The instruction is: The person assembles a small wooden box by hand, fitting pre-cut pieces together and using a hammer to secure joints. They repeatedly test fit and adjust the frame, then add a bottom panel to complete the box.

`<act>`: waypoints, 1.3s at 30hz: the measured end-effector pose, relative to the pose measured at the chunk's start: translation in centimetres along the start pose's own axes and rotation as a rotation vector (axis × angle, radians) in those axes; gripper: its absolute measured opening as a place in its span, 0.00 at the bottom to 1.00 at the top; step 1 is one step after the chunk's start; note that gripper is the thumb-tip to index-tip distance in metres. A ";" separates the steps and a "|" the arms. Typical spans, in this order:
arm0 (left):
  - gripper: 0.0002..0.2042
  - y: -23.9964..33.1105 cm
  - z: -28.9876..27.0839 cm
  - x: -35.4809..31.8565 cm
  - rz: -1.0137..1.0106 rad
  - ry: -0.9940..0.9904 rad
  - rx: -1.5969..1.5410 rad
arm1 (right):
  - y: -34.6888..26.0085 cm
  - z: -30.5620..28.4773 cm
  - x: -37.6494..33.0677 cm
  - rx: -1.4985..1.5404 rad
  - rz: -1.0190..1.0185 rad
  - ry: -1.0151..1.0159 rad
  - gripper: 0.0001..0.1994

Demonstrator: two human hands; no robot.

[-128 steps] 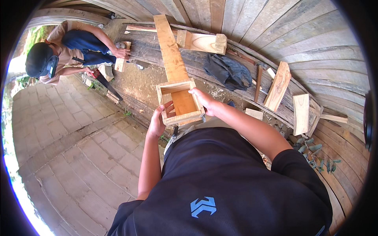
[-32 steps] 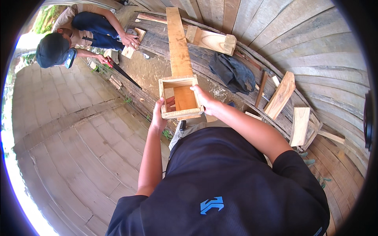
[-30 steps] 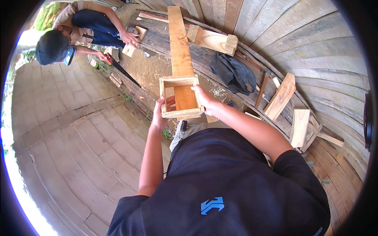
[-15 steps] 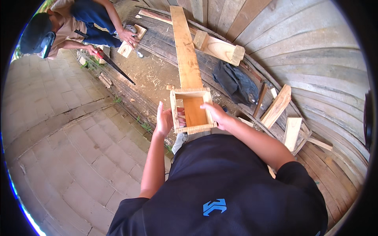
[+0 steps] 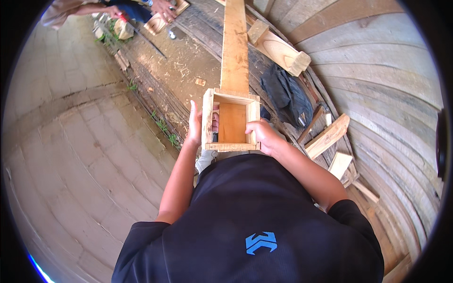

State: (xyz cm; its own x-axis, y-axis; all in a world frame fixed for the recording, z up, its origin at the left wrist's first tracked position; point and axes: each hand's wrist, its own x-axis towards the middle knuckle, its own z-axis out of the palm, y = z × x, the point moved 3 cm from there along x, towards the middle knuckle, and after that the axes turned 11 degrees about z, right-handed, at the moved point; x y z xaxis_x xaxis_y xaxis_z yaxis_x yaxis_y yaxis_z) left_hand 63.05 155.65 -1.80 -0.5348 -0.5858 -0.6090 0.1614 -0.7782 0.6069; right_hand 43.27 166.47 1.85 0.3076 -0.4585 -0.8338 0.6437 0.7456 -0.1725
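Note:
A small rectangular frame of pale wood (image 5: 231, 146) is held in front of my body, over the near end of a long flat board (image 5: 234, 56). The board shows through the frame's opening. My left hand (image 5: 194, 126) grips the left side, thumb pointing up outside it and fingertips visible through the opening. On the opposite side, my right hand (image 5: 264, 136) is wrapped round the right wall, its thumb at the inner edge. Whether the frame touches the board I cannot tell.
Up left, a co-worker's hand (image 5: 163, 8) rests by a wood piece, the other holding a red-handled saw (image 5: 141, 34). Right of the board lie a joined wooden piece (image 5: 279, 49), a dark cloth or bag (image 5: 285, 94) and offcuts (image 5: 328, 137). A plank wall (image 5: 363, 61) bounds the right.
My view has shifted, so the co-worker sits higher and partly outside it. The frame has tilted, showing more of its left wall, and my right thumb has drawn back toward the right wall.

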 end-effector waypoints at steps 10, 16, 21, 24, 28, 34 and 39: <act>0.27 -7.2 3.3 -6.4 0.478 0.247 -0.133 | -1.2 1.2 -1.7 0.057 0.073 -0.090 0.17; 0.23 -8.5 6.6 -11.8 0.379 0.098 -0.109 | -0.6 0.4 -1.1 0.027 0.128 -0.103 0.10; 0.14 -9.0 9.3 -12.3 0.427 0.308 0.043 | -0.1 -0.3 -0.4 0.039 0.166 -0.105 0.08; 0.09 -10.3 8.7 -11.0 0.473 0.394 0.039 | -0.7 -0.2 -0.9 0.043 0.194 -0.086 0.07; 0.10 -9.7 9.0 -10.1 0.493 0.376 0.079 | -1.4 -0.7 0.0 0.012 0.180 -0.072 0.06; 0.09 -9.3 7.3 -10.7 0.563 0.350 0.040 | -1.2 -0.9 2.9 -0.181 0.265 -0.228 0.08; 0.12 -8.5 5.2 -8.0 0.690 0.291 0.079 | -3.3 1.2 4.1 -0.260 0.260 -0.277 0.31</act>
State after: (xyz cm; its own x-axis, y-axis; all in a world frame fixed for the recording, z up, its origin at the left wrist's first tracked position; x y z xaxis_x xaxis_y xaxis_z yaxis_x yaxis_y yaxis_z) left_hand 61.70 168.12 0.59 -0.0916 -0.9793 -0.1806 0.3148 -0.2005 0.9277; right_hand 43.28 161.55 -0.37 0.6341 -0.3254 -0.7015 0.3339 0.9334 -0.1313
